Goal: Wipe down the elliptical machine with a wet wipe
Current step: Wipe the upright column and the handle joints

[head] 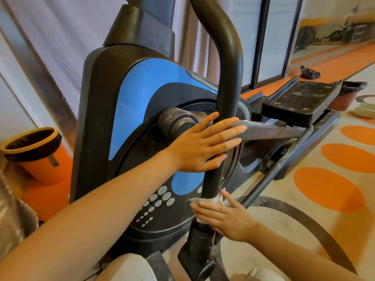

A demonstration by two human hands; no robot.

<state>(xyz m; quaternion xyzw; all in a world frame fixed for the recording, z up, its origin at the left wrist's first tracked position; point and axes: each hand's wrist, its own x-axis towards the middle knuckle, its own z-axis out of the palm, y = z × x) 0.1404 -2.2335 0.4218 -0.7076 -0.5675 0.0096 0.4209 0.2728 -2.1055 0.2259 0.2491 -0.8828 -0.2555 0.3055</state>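
- While your left hand point(199, 144) lies flat with its fingers straight against the black swing bar point(227, 102), it looks like it is there to keep the bar steady
- Your right hand point(224, 217) is lower down on the same bar, and its fingers are stretched out, pressing the wet wipe point(205, 200) onto the bar
- You can see the wipe as a white crumpled bit wrapped partly round the bar, just above the joint where the bar meets its black bracket point(199, 243)
- So the step in hand seems to be rubbing the low end of the swing bar clean
- I think much of the job is left, since the round crank hub point(176, 123) and the grey arm point(272, 130) beside your left hand look dusty, and the foot pedal point(302, 102) looks dirty too
- For the next move, you may want to curl your right fingers round the bar so the wipe hugs it all the way round, then slide it up toward your left hand
- Keep your left hand pushing lightly so the bar does not swing away from you
- Watch the joint at the bottom, as the wipe could snag or tear there
- When the wipe turns grey, fold it to a clean side
- An orange bin point(35, 153) stands on the floor to your left, near the blue and black body of the machine point(129, 110)
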